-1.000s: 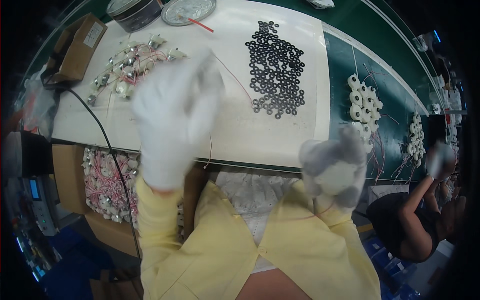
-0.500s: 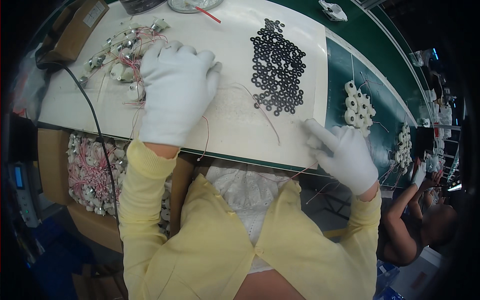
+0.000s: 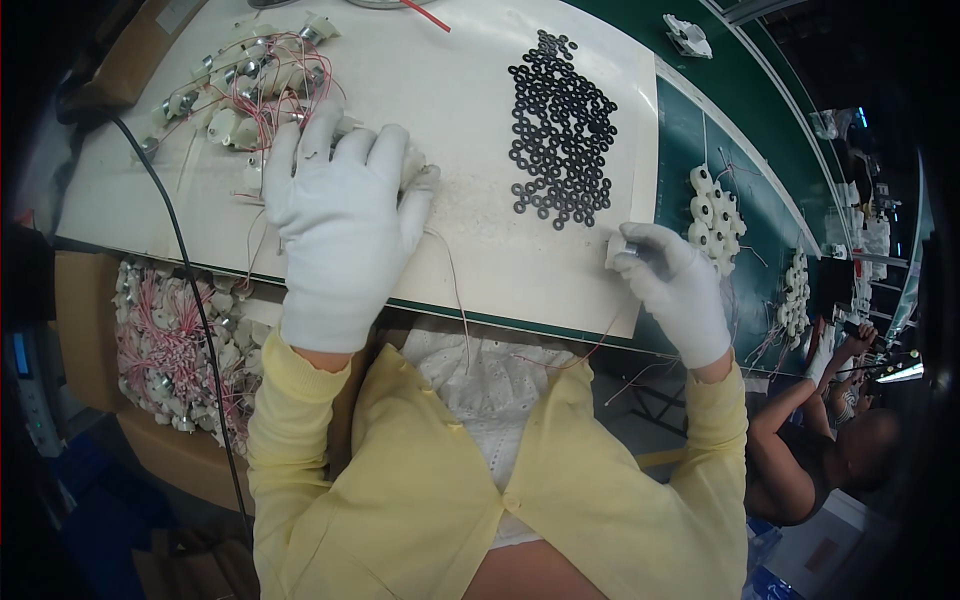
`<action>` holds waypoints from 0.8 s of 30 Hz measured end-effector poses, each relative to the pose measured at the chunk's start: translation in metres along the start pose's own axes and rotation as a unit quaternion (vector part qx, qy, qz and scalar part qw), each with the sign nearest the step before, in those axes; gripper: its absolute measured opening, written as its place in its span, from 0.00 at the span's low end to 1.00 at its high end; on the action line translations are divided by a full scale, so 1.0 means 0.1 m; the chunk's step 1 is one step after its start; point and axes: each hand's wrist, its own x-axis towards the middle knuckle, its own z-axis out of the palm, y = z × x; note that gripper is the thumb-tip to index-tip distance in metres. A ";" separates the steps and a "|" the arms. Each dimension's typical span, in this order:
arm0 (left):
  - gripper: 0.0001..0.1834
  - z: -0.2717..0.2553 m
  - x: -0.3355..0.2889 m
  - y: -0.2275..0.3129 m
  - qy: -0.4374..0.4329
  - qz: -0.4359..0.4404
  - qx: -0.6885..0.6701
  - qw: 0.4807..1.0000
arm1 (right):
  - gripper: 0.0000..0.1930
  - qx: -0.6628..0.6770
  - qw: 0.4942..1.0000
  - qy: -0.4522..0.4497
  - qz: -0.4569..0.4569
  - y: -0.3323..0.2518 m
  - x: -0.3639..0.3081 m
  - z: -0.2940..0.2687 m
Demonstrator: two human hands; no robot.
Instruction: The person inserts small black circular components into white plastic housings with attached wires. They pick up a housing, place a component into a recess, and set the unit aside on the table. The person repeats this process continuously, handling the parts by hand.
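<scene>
My left hand (image 3: pixel 335 225), in a white glove, reaches with fingers spread to the near edge of a pile of small motors (image 3: pixel 240 125) in white plastic housings with red and white wires. A pale motor housing (image 3: pixel 411 166) shows between its thumb and index finger, partly hidden, and a thin wire hangs below. My right hand (image 3: pixel 680 290), gloved too, pinches a small motor (image 3: pixel 622 250) with a white housing and metal body between thumb and fingers at the table's right. Left of it lie many small black rings (image 3: pixel 562 130), spread in a patch on the white tabletop (image 3: pixel 460 120).
Housings with black centres (image 3: pixel 715 220) stand grouped on the green surface to the right, with another group (image 3: pixel 795 295) beyond. A cardboard box (image 3: pixel 185 455) of wired motors sits below the table's left edge. A black cable (image 3: pixel 178 215) crosses there. A co-worker (image 3: pixel 800 450) is at far right.
My right hand has turned, bringing the motor in its fingers into sight. My left hand has shifted slightly down, its fingers spreading; a pale housing now shows by its thumb.
</scene>
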 end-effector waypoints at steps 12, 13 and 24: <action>0.15 0.15 -0.31 0.22 0.086 -0.030 -0.102 0.991 | 0.17 0.032 0.999 -0.010 0.004 -0.08 0.17 0.05; 0.15 0.15 -0.31 0.23 0.086 -0.029 -0.102 0.991 | 0.16 0.021 1.000 -0.006 -0.015 -0.09 0.19 0.07; 0.13 0.10 -0.30 0.19 0.044 -0.027 -0.113 0.992 | 0.10 -0.243 0.961 0.039 -0.123 -0.27 0.24 0.17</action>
